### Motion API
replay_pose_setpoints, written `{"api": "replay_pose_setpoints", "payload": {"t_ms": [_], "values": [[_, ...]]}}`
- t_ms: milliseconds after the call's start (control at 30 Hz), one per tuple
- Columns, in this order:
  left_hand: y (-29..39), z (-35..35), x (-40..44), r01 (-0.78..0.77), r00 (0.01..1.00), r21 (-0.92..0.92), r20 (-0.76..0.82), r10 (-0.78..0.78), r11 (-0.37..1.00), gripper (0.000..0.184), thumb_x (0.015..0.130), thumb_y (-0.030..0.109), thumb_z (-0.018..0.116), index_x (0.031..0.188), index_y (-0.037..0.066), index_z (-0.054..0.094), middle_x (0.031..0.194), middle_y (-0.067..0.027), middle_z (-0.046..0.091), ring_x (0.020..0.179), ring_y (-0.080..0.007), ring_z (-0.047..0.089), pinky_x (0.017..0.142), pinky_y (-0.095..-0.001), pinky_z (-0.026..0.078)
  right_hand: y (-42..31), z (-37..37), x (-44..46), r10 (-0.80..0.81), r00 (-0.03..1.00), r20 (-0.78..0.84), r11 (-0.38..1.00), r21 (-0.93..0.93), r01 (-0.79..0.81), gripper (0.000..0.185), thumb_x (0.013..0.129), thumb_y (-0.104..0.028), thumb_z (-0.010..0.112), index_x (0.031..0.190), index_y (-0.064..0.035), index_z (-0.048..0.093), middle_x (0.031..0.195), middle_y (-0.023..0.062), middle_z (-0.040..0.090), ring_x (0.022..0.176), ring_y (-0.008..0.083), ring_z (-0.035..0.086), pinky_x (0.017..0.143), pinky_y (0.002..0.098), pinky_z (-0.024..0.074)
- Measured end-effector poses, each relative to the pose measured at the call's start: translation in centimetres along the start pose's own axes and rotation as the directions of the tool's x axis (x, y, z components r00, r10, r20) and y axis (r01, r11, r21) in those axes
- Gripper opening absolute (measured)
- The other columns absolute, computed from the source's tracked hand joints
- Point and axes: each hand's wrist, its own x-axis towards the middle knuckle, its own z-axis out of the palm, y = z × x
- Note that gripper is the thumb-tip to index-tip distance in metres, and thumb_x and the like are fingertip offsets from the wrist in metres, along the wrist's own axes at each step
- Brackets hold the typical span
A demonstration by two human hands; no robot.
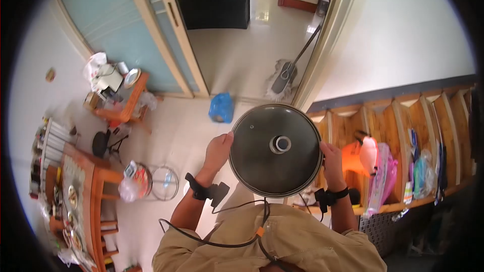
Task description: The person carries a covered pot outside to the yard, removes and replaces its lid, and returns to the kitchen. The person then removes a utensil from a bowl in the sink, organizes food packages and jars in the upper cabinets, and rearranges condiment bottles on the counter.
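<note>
A round lidded pan is held level in front of my body, seen from above. Its dark glass lid has a metal rim, a small vent hole and a round knob right of the middle. My left hand is closed on the pan's left edge, thumb on top. On the opposite edge my right hand grips it the same way. The lid hides the inside and most of the pan's body, and whatever handles my fingers wrap round. Each wrist wears a black strap with a small device.
A blue plastic bag lies on the floor before the sliding-door opening, with a mop beyond. Wooden stairs holding bags rise at right. At left stand a dining table, a small table and a round stool.
</note>
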Motion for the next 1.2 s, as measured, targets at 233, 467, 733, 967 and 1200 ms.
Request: {"api": "replay_pose_setpoints", "payload": {"t_ms": [233,467,733,967,1200], "values": [[4.2,-0.3,30.2,-0.074,0.994,0.072,0.086,0.068,0.995,0.05,0.098,0.041,0.043,0.083,-0.003,0.061,0.075,-0.0237,0.061,0.072,-0.0411,0.059,0.066,-0.0451,0.044,-8.7,8.9,22.6,-0.014,0.996,-0.089,0.994,0.104,0.023,0.027,0.094,-0.022,0.057,0.101,0.0028,0.066,0.081,0.0017,0.065,0.066,0.0079,0.06,0.056,0.0215,0.0493],[4.6,2.9,59.7,-0.03,0.993,0.043,0.112,0.025,0.999,0.049,0.098,0.04,0.045,0.085,-0.004,0.06,0.073,-0.0228,0.059,0.07,-0.0394,0.056,0.066,-0.044,0.043,-13.3,16.0,51.3,-0.036,0.992,-0.118,0.992,0.119,0.05,0.028,0.095,-0.021,0.058,0.101,0.005,0.066,0.082,0.0012,0.066,0.067,0.0071,0.058,0.059,0.0202,0.0462],[11.2,4.4,91.5,-0.042,0.999,-0.033,0.009,0.042,0.999,0.052,0.098,0.043,0.043,0.089,-0.005,0.062,0.074,-0.0219,0.06,0.07,-0.0372,0.057,0.068,-0.0425,0.044,-24.6,21.7,85.2,-0.052,0.999,-0.005,0.995,0.081,0.052,0.026,0.093,-0.021,0.062,0.099,0.0028,0.068,0.081,0.0006,0.067,0.067,0.0058,0.057,0.056,0.0213,0.0433],[15.2,8.2,121.7,-0.077,0.994,-0.072,0.067,0.082,0.994,0.054,0.098,0.045,0.041,0.09,-0.002,0.065,0.075,-0.0198,0.064,0.072,-0.0344,0.062,0.069,-0.0421,0.046,-33.3,28.8,112.3,-0.024,0.999,-0.043,0.995,0.095,0.028,0.027,0.094,-0.02,0.06,0.102,0.0049,0.066,0.085,0.0042,0.067,0.068,0.0104,0.06,0.059,0.023,0.0481],[22.8,12.7,154.2,-0.052,0.97,-0.018,0.236,0.055,0.998,0.052,0.098,0.042,0.041,0.093,-0.003,0.066,0.079,-0.0203,0.066,0.076,-0.0339,0.063,0.073,-0.0429,0.047,-40.6,32.5,139.8,-0.014,0.969,-0.248,0.992,0.118,0.044,0.027,0.093,-0.018,0.06,0.104,0.006,0.066,0.085,0.0045,0.067,0.07,0.0119,0.061,0.063,0.0247,0.0509]]}}
